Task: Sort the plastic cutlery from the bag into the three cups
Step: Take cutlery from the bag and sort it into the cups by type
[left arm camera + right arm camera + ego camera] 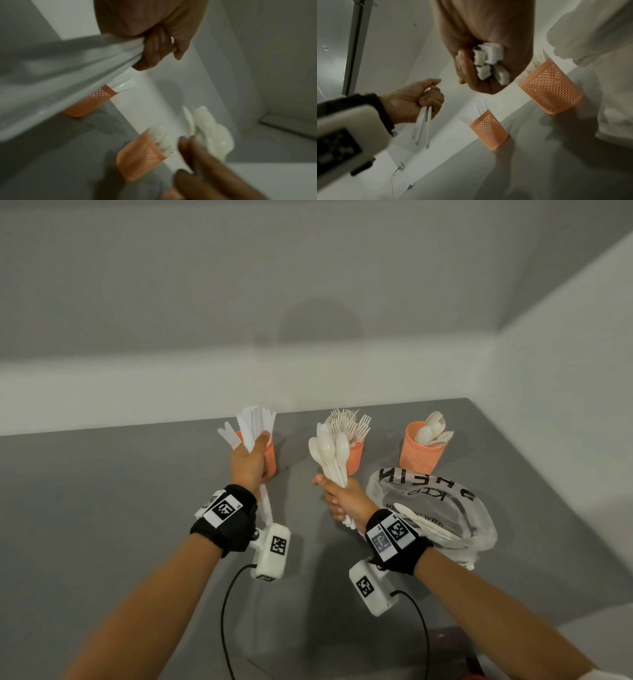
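My left hand (pixel 252 461) grips a bunch of white plastic knives (pixel 254 422), held upright in front of the left orange mesh cup (pixel 271 454). In my right hand (pixel 339 499) is a bunch of cream spoons (pixel 328 449), bowls up, in front of the middle cup (pixel 355 455) full of forks (pixel 351 422). The right cup (pixel 422 455) holds spoons. The clear printed bag (pixel 442 505) lies at the right with some cutlery (pixel 423 522) inside. The right wrist view shows the spoon handle ends (pixel 489 60) in my fist (pixel 481 75). In the left wrist view my fingers (pixel 154 54) curl round the knives (pixel 72 75).
The cups stand in a row near the back edge of the grey table (pixel 137 491), close to the white wall (pixel 239 378). Black cables (pixel 224 611) run from the wrist cameras toward the table's near edge. A red object (pixel 474 677) peeks in at the bottom.
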The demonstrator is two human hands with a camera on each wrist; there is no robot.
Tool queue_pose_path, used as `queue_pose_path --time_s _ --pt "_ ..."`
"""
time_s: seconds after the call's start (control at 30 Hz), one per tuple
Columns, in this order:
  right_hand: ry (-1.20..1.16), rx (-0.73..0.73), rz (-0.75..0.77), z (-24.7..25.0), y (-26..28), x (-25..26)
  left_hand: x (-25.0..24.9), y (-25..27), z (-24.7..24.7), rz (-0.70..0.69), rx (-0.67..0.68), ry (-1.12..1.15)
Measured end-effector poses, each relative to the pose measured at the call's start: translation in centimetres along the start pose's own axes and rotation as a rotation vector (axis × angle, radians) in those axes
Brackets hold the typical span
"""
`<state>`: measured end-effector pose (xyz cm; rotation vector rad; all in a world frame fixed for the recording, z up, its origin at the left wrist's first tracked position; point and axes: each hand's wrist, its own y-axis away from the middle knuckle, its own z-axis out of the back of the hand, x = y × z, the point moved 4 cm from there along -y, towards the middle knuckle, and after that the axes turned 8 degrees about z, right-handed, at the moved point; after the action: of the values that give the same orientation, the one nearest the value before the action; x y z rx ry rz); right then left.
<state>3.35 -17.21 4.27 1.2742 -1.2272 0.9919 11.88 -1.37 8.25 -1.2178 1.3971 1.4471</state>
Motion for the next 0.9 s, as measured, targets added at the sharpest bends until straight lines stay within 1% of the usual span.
queue_pose_path --time_s 0.1,0.2,0.3,0.4,0.5,0.6,0.7,0.8,0.9 --pt "-0.023 0.007 -0.011 0.1 -0.5 0.3 -0.4 -1.9 1.7 -0.035 -0.096 0.005" --pt "-0.02 -0.002 -0.01 0.1 -1.2 0.1 -3.1 -3.8 3.0 -0.123 -0.178 0.025" --pt "0.039 -0.026 -0.002 -0.1 -2.3 -0.3 -6.0 -5.9 3.2 -0.239 -0.238 0.072" --pt "0.029 -0.038 -0.02 -0.6 -2.9 -0.5 -7.7 -8.1 2.2 -0.311 -0.243 0.091" --pt "-0.023 -0.025 -0.017 -1.0 -3.6 -0.8 -7.9 -10.3 0.6 -0.342 -0.22 0.091" --pt "-0.035 -0.021 -0.029 -1.0 -4.4 -1.1 -6.3 -12.1 -0.8 -0.358 -0.212 -0.029" --pt "-0.041 -0.016 -0.029 -0.9 -4.9 -1.2 -3.1 -13.3 -1.4 -0.426 -0.194 -0.224" --pt "-0.036 -0.021 -0.015 -1.1 -5.4 -1.3 -1.0 -13.4 -1.7 -0.482 -0.136 -0.425" --pt "-0.042 -0.025 -0.002 -1.4 -5.8 -1.4 -0.4 -13.2 -1.9 -0.551 -0.064 -0.611"
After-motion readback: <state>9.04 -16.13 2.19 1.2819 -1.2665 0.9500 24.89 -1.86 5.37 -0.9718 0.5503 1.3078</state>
